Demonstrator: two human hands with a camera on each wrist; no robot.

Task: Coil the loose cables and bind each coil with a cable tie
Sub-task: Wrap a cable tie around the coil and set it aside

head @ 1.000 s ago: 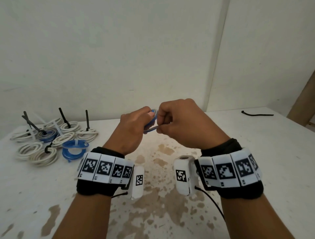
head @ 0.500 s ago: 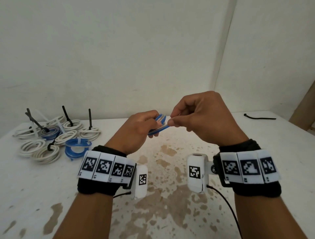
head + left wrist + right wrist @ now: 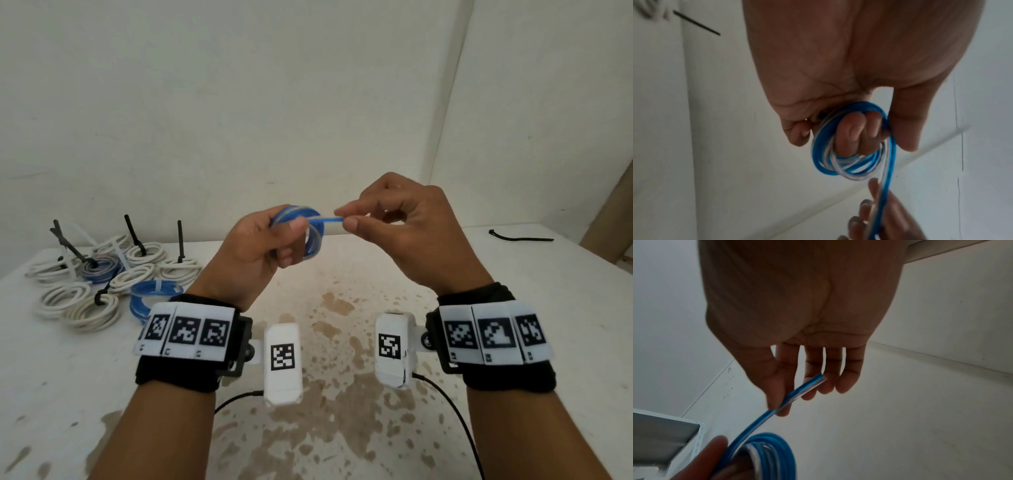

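My left hand (image 3: 274, 240) holds a small blue-and-clear cable coil (image 3: 313, 236) above the table, two fingers curled through its loops (image 3: 855, 134). The coil (image 3: 851, 155) shows several turns. My right hand (image 3: 346, 219) pinches the cable's loose end (image 3: 330, 219) between thumb and forefinger, just right of the coil. In the right wrist view the short free end (image 3: 803, 389) sticks out past the thumb, and the coil (image 3: 770, 451) sits low in the frame. A black cable tie (image 3: 520, 237) lies on the table at the far right.
A cluster of bound white and blue coils (image 3: 102, 274) with upright black ties lies at the table's back left. The white table (image 3: 342, 394) is stained brown in the middle. Walls stand close behind; a wooden board (image 3: 609, 219) leans at the right edge.
Both hands have risen and drawn apart. The right hand has pulled the cable's end out to the right of the coil, which now shows as an open ring in the left hand.
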